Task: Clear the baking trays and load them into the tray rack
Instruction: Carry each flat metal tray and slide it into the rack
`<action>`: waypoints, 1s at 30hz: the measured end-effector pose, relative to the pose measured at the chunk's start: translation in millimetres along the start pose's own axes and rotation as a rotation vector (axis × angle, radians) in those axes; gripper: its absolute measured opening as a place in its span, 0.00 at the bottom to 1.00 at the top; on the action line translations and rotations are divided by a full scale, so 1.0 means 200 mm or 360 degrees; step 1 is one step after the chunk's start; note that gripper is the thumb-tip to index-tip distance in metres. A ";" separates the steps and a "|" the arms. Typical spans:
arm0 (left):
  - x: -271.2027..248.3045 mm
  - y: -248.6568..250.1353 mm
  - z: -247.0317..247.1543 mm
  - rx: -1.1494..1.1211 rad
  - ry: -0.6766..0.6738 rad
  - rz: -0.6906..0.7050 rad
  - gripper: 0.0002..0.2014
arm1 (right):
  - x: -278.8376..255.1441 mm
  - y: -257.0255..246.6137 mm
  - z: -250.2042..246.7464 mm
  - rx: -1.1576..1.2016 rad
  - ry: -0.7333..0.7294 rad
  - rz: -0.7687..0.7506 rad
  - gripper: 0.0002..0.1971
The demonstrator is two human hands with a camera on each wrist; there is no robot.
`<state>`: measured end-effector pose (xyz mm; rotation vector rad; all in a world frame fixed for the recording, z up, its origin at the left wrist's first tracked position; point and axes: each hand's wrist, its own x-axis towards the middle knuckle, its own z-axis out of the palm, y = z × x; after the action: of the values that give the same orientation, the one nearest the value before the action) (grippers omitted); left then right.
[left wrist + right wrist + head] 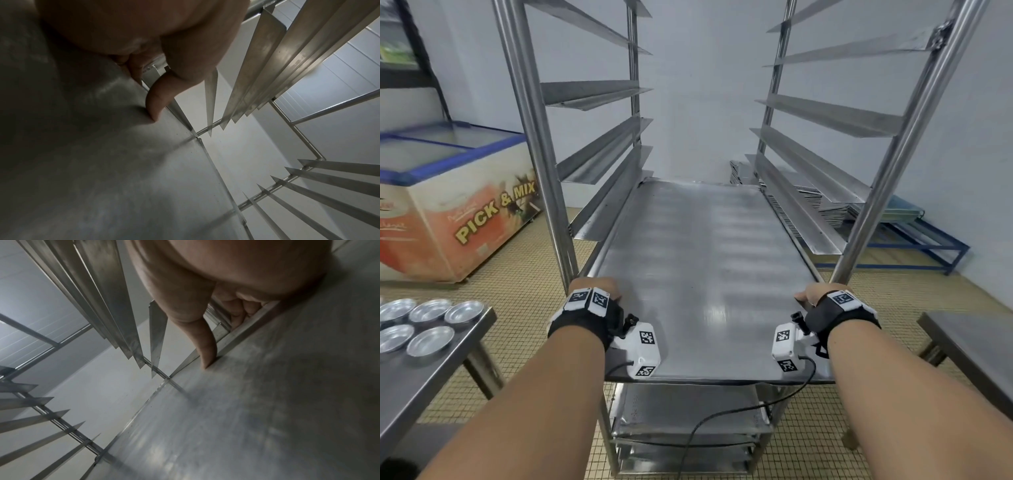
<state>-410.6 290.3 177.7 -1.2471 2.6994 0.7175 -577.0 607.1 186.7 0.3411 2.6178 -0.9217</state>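
Tray (702, 260) lies long axis into the rack (907, 113), partly in; left hand (594, 291) and right hand (816, 295) pinch its side rims.

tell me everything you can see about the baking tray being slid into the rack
The baking tray is a large, flat rectangular sheet of dull silver metal with a low raised rim and nothing on it. It lies level, partly inside the tray rack, its sides on the lowest visible pair of angled runners, its near end sticking out. The left hand and right hand grip its side edges, thumbs on top.
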 end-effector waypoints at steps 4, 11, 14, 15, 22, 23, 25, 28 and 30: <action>0.03 0.00 -0.02 -0.0010 -0.0085 0.0010 0.01 | 0.04 0.00 -0.03 -0.0484 -0.0008 -0.0195 0.19; -0.09 0.08 -0.13 0.0145 -0.0037 0.0040 0.28 | 0.03 0.00 -0.06 0.0187 -0.0134 -0.0226 0.28; -0.25 0.11 -0.18 -0.0076 -0.0048 0.0119 0.32 | -0.09 0.02 -0.08 0.0134 -0.0028 -0.0033 0.32; -0.29 0.11 -0.17 -0.0062 -0.0088 0.0141 0.33 | -0.12 0.03 -0.09 0.0135 0.0042 -0.0048 0.33; -0.44 0.00 0.02 0.0029 -0.0362 0.0377 0.50 | -0.36 0.21 -0.06 -0.0092 0.0054 -0.0393 0.29; -0.46 -0.03 0.04 0.0062 -0.0361 0.0451 0.52 | -0.40 0.25 -0.06 -0.0167 0.0025 -0.0497 0.30; -0.49 -0.09 0.08 0.0149 -0.0327 0.0585 0.52 | -0.49 0.33 -0.05 -0.0325 -0.0057 -0.0716 0.35; -0.49 -0.15 0.13 0.0290 -0.0199 0.0762 0.50 | -0.55 0.44 -0.03 -0.0574 -0.0105 -0.1033 0.45; -0.49 -0.18 0.17 0.0281 -0.0080 0.0802 0.50 | -0.54 0.51 0.00 -0.0624 -0.0033 -0.1198 0.44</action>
<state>-322.1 353.8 160.4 -0.5025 2.9774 0.5198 -444.0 673.1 173.3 -0.7919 2.8408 -0.5551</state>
